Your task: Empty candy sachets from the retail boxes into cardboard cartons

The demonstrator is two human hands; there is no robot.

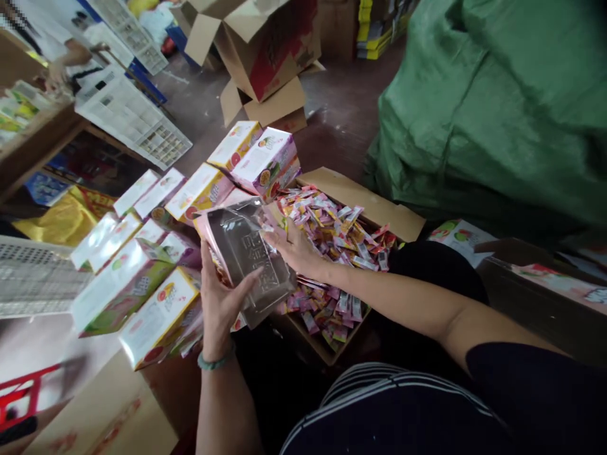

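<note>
A clear plastic tray with raised characters lies against a pink-edged carton in front of me. My left hand wraps around its near left side, thumb across the clear plastic. At the far right edge, my right hand has its fingers bent against the tray; a small flap or packet beside those fingers is hard to make out. Below and beyond it, an open cardboard box is heaped with small pink, yellow and purple sachets. Printed fruit cartons are stacked to the left of the left hand.
A big green cover bulges at the right. Open cardboard boxes stand on the floor ahead, and a white crate leans near a wooden table with a person behind it. Another cardboard box is at lower left.
</note>
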